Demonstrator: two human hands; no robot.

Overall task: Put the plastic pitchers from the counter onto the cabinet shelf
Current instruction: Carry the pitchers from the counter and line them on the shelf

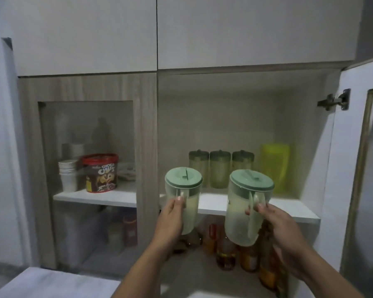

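Two translucent pale-green plastic pitchers, one on the left [186, 208] and one on the right [243, 214], look smooth and faintly frosted, each under a matt opaque green plastic lid. The white cabinet shelf [289, 211] has a smooth, slightly glossy laminate face. The closed cabinet door frame [145, 136] shows matt grey wood grain around a smoky glass pane. The open door's hinge [334, 101] is bare shiny metal. A stack of white paper cups [68, 175] looks matt.

Home kitchen, wall cabinet [91, 87], cereal tub [101, 173], paper cups [68, 175]
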